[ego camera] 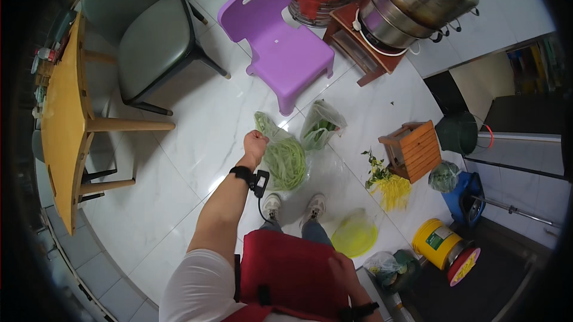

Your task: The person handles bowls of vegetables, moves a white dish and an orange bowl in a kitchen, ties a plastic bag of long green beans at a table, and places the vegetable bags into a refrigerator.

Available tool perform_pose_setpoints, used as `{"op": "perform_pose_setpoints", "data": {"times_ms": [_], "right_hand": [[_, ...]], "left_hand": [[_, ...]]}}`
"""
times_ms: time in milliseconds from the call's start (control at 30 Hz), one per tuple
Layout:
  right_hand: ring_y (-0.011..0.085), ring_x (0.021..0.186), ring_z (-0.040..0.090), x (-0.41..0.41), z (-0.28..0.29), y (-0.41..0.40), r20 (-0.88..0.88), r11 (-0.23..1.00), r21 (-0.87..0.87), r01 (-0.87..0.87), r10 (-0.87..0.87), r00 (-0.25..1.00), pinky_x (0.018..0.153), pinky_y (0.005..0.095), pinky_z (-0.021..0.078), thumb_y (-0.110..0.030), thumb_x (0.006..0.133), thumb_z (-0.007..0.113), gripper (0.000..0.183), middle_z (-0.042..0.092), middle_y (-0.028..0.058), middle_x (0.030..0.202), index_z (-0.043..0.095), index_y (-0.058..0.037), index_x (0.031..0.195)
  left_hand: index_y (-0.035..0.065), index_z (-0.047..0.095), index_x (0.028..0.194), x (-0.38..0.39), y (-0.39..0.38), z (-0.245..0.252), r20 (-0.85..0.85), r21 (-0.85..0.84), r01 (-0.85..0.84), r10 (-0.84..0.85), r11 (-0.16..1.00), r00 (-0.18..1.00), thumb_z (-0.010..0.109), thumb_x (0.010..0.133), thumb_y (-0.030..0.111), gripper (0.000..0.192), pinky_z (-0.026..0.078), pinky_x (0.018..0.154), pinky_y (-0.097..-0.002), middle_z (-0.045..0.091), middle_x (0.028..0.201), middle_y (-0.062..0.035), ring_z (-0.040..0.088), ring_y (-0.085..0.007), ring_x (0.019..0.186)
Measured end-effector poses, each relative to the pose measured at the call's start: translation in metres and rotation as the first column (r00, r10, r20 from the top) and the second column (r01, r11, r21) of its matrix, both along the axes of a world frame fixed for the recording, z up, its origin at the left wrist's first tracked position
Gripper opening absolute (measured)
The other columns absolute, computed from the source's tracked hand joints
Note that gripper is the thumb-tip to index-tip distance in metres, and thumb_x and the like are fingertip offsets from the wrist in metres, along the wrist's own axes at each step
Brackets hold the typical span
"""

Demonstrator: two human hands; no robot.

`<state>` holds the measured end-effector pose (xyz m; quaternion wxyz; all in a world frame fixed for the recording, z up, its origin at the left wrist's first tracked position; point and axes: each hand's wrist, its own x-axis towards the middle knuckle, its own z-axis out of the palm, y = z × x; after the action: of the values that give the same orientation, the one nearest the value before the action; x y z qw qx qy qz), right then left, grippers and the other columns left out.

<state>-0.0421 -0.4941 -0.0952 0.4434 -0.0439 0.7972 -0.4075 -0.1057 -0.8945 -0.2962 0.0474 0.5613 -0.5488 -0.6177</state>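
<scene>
My left hand (pixel 255 145) is closed in a fist at the edge of a thin clear plastic bag (pixel 267 126), seemingly pinching its film. Inside the bag is a coiled bundle of long green beans (pixel 286 165), just ahead of my shoes. A second plastic bag (pixel 320 127) with leafy or long green vegetables lies to its right. My right hand (pixel 344 272) is low in the view against the right side of my red apron (pixel 286 268). It is blurred, and its fingers are partly hidden.
Ahead stand a purple plastic chair (pixel 291 53) and a steel steamer (pixel 403 8) on a wooden stool (pixel 376 58). To the right are a small wooden stool (pixel 418 149), yellow flowers (pixel 394 192), a yellow-green bowl (pixel 356 234) and a yellow bucket (pixel 434 241). A grey chair (pixel 154 44) and table (pixel 65 111) stand left.
</scene>
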Motion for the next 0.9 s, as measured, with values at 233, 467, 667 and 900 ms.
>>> {"op": "perform_pose_setpoints", "data": {"times_ms": [233,467,667,900], "right_hand": [[0.0391,0.102,0.05,-0.02,0.025,-0.114,-0.276,0.991,-0.127,0.045,-0.079,0.958,0.087,0.0383,0.0405,-0.028,0.075,0.063,0.058,0.051,0.0277,0.108,0.042,0.0062,0.116],[0.0414,0.101,0.049,-0.052,0.064,-0.185,-0.466,0.997,0.074,0.036,0.002,0.885,0.082,0.0449,0.0423,-0.026,0.064,0.068,0.073,0.045,0.0283,0.116,0.036,0.0026,0.123],[0.0393,0.097,0.053,-0.085,0.002,-0.059,-0.157,0.988,0.125,-0.086,0.105,0.982,0.082,0.0406,0.0443,-0.022,0.066,0.065,0.053,0.054,0.0242,0.108,0.051,0.0016,0.111],[0.0203,0.077,0.058,-0.14,0.149,-0.049,0.018,0.984,-0.18,0.018,-0.014,1.0,0.069,0.0303,0.046,-0.021,0.078,0.055,0.033,0.063,0.0108,0.089,0.057,-0.0016,0.105]], "left_hand": [[0.0082,0.046,0.068,0.029,0.078,0.224,-0.237,0.602,0.054,0.114,0.796,0.965,0.062,0.076,0.001,0.02,0.024,0.035,-0.0205,0.041,0.055,0.002,0.032,-0.0048,0.041],[-0.0039,0.055,0.105,0.04,0.07,0.469,-0.575,0.565,0.309,0.096,0.765,0.812,0.049,0.079,-0.006,0.027,0.024,0.04,-0.0168,0.037,0.058,0.0039,0.029,-0.0031,0.044],[-0.0057,0.049,0.113,0.071,0.03,0.583,-0.753,0.427,0.284,0.163,0.859,0.638,0.042,0.076,-0.011,0.039,0.023,0.041,-0.0161,0.039,0.068,0.0037,0.031,-0.0023,0.05],[-0.0014,0.053,0.105,0.122,-0.011,0.53,-0.392,-0.128,0.13,-0.17,0.983,0.904,0.048,0.074,-0.009,0.032,0.023,0.042,-0.0165,0.037,0.061,0.0065,0.032,-0.0015,0.051]]}}
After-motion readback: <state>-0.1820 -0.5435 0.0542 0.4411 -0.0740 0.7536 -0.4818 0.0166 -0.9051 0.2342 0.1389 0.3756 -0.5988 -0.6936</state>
